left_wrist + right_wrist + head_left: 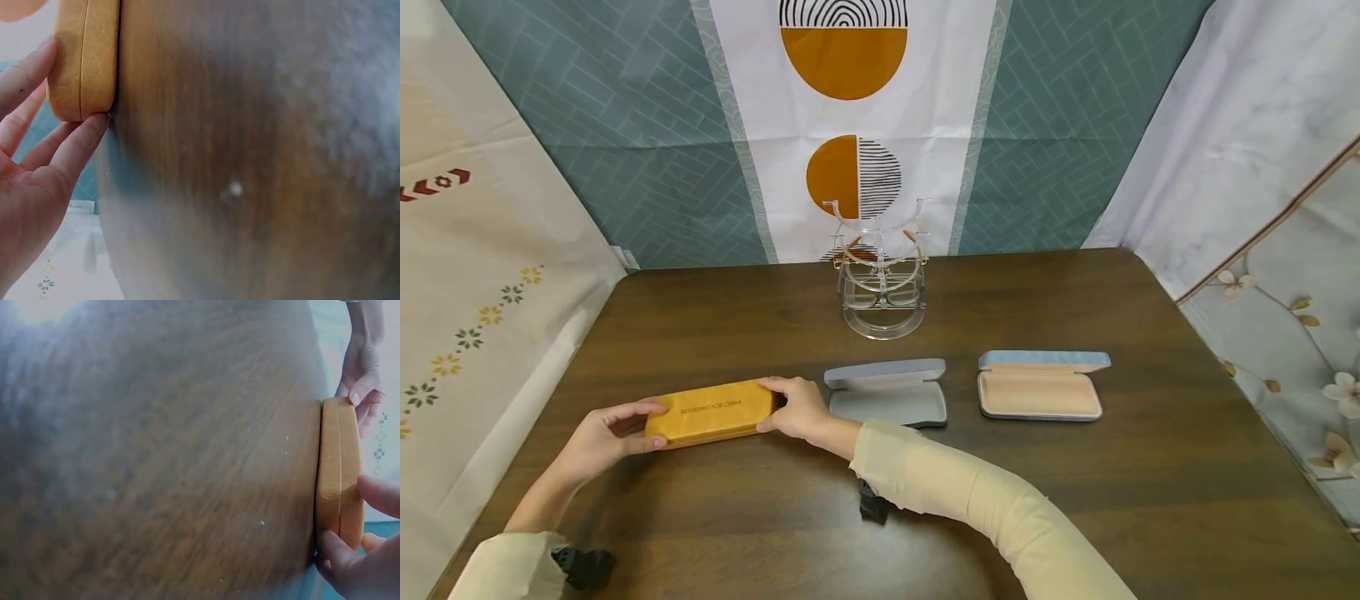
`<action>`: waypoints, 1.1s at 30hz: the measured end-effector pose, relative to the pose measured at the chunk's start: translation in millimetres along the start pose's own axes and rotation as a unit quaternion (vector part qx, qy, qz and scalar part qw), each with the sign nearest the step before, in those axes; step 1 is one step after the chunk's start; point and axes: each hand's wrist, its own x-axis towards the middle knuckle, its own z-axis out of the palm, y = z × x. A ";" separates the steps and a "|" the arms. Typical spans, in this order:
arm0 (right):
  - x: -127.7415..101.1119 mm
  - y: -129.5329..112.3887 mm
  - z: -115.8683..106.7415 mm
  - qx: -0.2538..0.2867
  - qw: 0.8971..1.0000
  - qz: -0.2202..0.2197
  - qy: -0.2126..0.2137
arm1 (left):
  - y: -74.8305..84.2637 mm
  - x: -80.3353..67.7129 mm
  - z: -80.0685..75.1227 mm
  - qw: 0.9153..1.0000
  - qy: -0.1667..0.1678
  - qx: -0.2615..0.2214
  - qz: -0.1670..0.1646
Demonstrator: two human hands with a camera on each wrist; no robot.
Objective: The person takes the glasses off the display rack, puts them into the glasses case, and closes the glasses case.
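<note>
Both my hands grasp the closed yellow glasses case (711,412) at its ends, left hand (604,433) and right hand (801,408); it lies flat on the counter (1075,500), beside an open grey case (887,393).

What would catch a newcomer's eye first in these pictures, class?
First, the closed yellow case lying flat at the table's front left, gripped at its ends by the left hand and right hand. Next, two open cases to its right, grey then blue, and behind them a clear stand holding glasses.
</note>
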 end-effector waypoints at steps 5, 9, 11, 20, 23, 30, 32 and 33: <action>-3.5 0.0 -2.9 0.011 1.000 -0.010 -0.008 | 4.1 0.3 1.7 1.000 0.001 0.015 0.023; -6.9 -2.8 -6.3 0.024 1.000 -0.015 -0.014 | 9.7 0.2 1.9 0.999 0.014 0.030 0.026; -8.5 -4.3 -7.7 0.027 0.999 -0.016 -0.012 | 12.5 -0.6 1.4 0.999 0.027 0.033 0.016; -16.0 -13.0 -16.1 0.064 0.998 -0.019 -0.014 | 30.6 -4.7 -3.7 0.995 0.071 0.064 -0.021; -20.2 -19.2 -22.7 0.075 0.997 -0.027 -0.024 | 25.8 -3.2 -4.7 0.995 0.079 0.057 -0.007; -28.0 -31.8 -38.0 0.074 0.994 -0.065 -0.041 | 20.4 2.8 -1.8 0.996 0.079 0.026 0.018; -29.6 -33.9 -41.8 0.069 0.993 -0.085 -0.044 | 30.4 3.3 1.2 0.996 0.077 0.028 0.023; -30.5 -34.8 -43.9 0.067 0.992 -0.095 -0.044 | 36.0 3.5 3.5 0.996 0.081 0.024 0.029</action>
